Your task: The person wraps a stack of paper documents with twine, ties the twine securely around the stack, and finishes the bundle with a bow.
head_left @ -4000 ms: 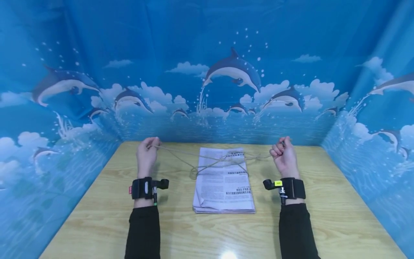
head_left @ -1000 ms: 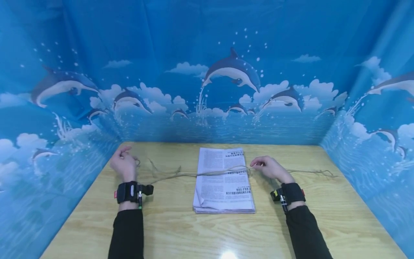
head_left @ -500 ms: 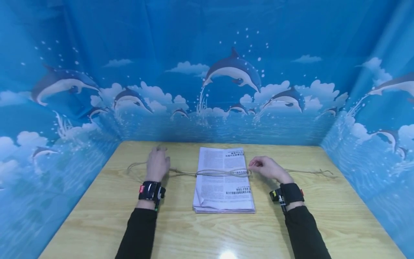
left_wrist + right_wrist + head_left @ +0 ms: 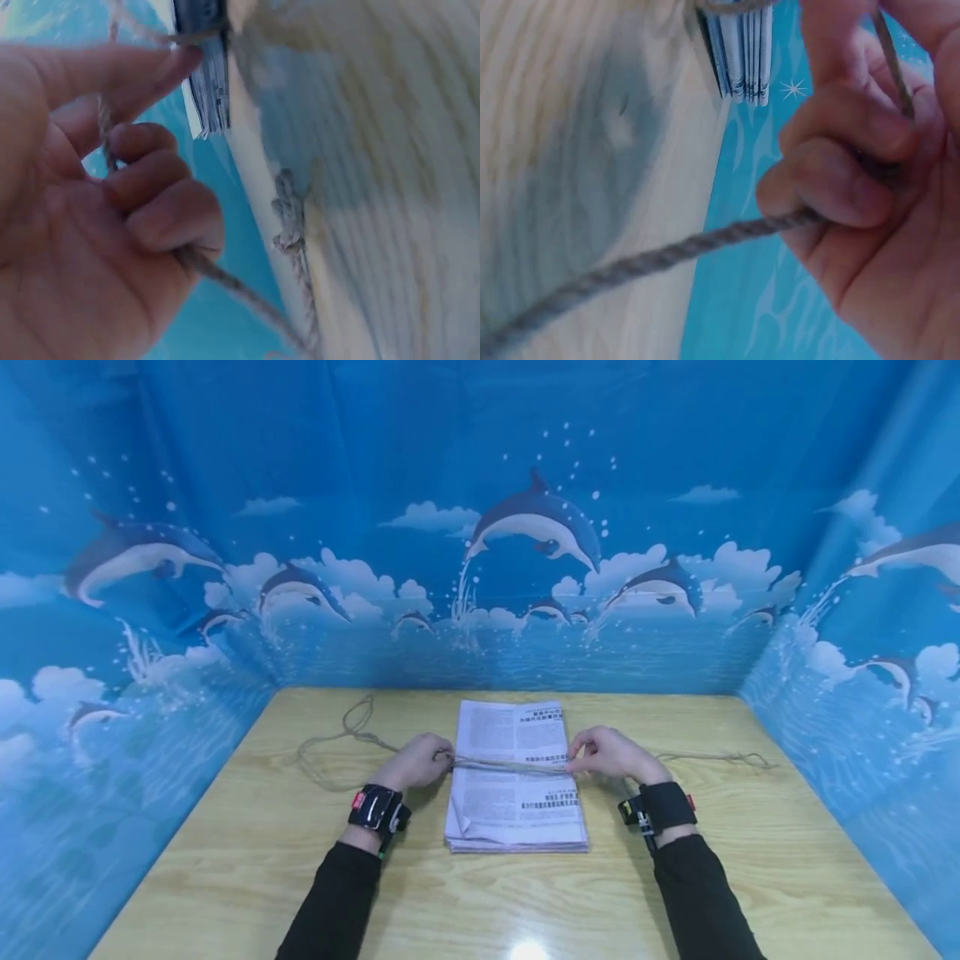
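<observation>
A folded stack of newspapers (image 4: 517,814) lies on the table, with twine (image 4: 510,767) stretched across its middle. At the stack's left edge my left hand (image 4: 416,760) holds the twine. In the left wrist view, curled fingers grip a strand (image 4: 240,292), and a knotted piece (image 4: 289,214) lies beyond. My right hand (image 4: 611,753) pinches the twine at the stack's right edge. The right wrist view shows its lower fingers curled round the strand (image 4: 667,255), with the newspapers' layered edge (image 4: 742,60) behind. What the right thumb presses is partly cut off there.
A loose loop of twine (image 4: 322,739) spreads over the table (image 4: 225,860) at the left. Another tail (image 4: 720,758) runs off to the right. A blue curtain (image 4: 480,668) printed with dolphins stands along the back and both sides.
My left hand has come from the far left to the stack's left edge and taken the twine there. Crossed, slack strands now lie straight across the newspapers. The right hand has moved in to the right edge.
</observation>
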A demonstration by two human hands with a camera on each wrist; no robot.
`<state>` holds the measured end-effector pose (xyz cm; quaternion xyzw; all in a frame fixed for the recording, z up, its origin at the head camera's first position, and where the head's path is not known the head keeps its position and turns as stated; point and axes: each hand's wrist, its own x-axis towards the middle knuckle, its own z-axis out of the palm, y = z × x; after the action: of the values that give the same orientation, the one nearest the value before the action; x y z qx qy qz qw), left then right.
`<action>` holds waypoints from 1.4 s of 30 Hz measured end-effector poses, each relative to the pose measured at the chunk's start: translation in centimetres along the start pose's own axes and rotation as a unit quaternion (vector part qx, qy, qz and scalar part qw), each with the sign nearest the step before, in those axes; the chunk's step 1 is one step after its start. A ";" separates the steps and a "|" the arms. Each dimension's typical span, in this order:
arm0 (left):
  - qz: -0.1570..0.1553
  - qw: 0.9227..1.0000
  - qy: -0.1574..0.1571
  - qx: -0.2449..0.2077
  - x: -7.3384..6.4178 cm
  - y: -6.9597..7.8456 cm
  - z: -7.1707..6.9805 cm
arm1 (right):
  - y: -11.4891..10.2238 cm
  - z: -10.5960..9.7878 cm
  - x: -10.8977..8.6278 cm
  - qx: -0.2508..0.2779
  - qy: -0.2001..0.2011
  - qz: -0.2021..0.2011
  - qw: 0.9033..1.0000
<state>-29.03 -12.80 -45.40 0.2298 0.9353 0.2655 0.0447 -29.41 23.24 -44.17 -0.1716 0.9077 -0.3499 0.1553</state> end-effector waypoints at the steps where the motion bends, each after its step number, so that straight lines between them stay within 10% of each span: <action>1: -0.006 1.000 -0.005 -0.021 0.0 -0.1 -0.2 | 0.1 -0.1 0.0 -0.009 0.010 -0.006 1.000; 12: -0.087 0.995 0.049 -0.011 0.1 -0.8 -1.2 | 1.3 0.0 0.7 -0.068 0.149 0.006 0.987; 18: -0.064 0.997 0.026 0.024 0.4 -0.9 -0.3 | 1.4 0.5 0.9 -0.104 0.105 0.005 0.989; 28: -0.021 0.998 -0.029 -0.049 0.6 0.6 -0.1 | -0.6 0.6 0.4 -0.037 0.018 0.005 0.999; 42: -0.037 0.992 0.113 0.027 1.1 1.2 0.3 | -1.4 0.6 -0.3 -0.025 -0.082 -0.039 0.996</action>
<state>-29.47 -11.23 -44.99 0.1647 0.9490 0.2624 -0.0581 -28.65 22.06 -43.57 -0.2390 0.8931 -0.3175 0.2109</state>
